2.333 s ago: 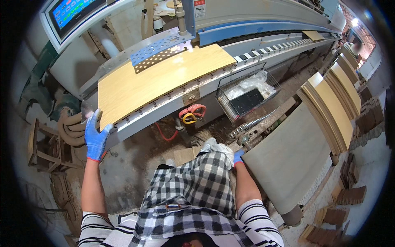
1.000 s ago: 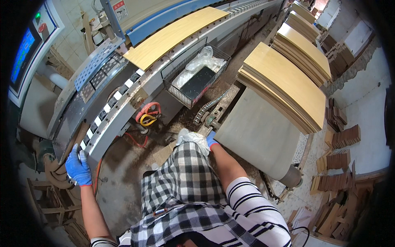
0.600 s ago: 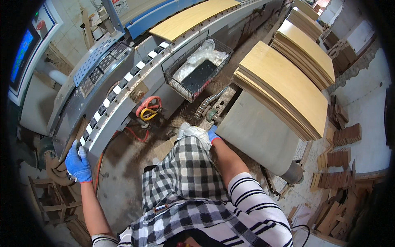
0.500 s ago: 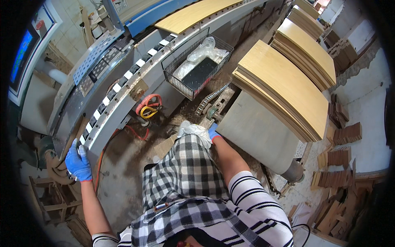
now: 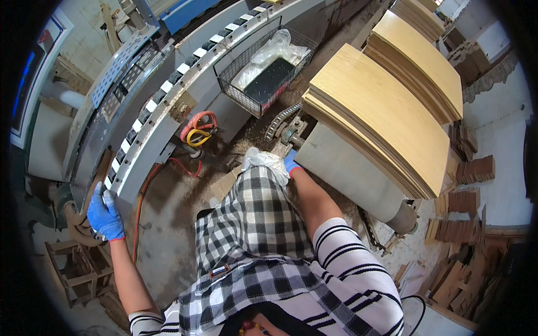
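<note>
My left hand (image 5: 105,217), in a blue glove with a red cuff, rests at the near end of the machine's roller rail (image 5: 136,124). Its fingers point up and lie stretched against the rail end. By the near corner of a grey roller conveyor (image 5: 347,162) is my right hand (image 5: 291,163), gloved in blue too. Its fingers are mostly hidden, so I cannot tell what it touches. Flat wood-coloured boards (image 5: 381,106) lie stacked on that conveyor. Beyond the rail's far end, only the edge of a pale board (image 5: 273,1) shows.
A wire basket (image 5: 246,101) with clear plastic and a black tray hangs off the rail. Red and yellow rings (image 5: 199,130) hang below it. A second board stack (image 5: 417,61) stands farther back. Wooden strips (image 5: 457,232) stand at right; a wooden frame (image 5: 78,271) lies left.
The pale board on the rail has slid far away along it, almost out of view. My view has shifted slightly. The nearest stack now covers more of the grey conveyor. Both hands stay put.
</note>
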`<action>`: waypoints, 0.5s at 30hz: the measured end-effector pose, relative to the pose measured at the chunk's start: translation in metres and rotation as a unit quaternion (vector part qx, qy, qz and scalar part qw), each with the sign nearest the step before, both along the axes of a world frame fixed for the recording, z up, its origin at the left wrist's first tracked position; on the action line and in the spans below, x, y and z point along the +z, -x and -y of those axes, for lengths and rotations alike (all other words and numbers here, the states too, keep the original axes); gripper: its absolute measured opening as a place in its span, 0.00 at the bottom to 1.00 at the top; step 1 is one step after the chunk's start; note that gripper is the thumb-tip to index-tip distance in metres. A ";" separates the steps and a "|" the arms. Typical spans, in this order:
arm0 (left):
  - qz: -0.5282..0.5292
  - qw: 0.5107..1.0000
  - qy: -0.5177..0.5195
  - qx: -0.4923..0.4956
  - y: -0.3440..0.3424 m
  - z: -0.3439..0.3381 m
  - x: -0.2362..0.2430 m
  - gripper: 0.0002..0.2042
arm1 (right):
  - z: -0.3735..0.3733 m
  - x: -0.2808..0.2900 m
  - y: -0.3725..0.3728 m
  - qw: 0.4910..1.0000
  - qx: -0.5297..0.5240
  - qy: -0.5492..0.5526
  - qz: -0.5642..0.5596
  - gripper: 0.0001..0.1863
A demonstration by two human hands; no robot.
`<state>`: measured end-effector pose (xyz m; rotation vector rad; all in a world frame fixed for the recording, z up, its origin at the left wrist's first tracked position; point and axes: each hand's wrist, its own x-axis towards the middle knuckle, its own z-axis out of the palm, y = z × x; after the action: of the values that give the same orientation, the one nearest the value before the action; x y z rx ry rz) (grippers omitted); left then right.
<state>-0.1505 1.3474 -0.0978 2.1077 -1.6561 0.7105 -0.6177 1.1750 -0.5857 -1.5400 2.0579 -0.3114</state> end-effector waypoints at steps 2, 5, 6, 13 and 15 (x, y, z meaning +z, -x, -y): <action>-0.010 1.000 0.001 0.012 -0.002 -0.013 -0.005 0.17 | -0.006 0.025 -0.003 0.999 0.018 -0.044 0.013 0.15; 0.004 0.999 0.015 -0.031 0.003 0.018 0.010 0.17 | 0.002 -0.020 -0.008 0.988 -0.111 0.105 -0.033 0.16; -0.002 0.999 0.016 -0.030 0.002 0.015 0.008 0.17 | 0.001 -0.008 -0.014 0.981 -0.123 0.145 -0.051 0.16; -0.029 0.999 0.017 -0.020 0.000 0.003 0.002 0.18 | -0.026 0.096 0.001 0.988 -0.037 0.006 0.153 0.19; -0.022 1.000 0.016 -0.017 0.003 0.004 0.008 0.18 | -0.049 0.108 0.000 0.961 -0.114 0.038 0.250 0.21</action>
<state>-0.1531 1.3431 -0.0903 2.0546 -1.6421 0.6716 -0.6178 1.2239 -0.4779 -1.1147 1.8254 -0.7886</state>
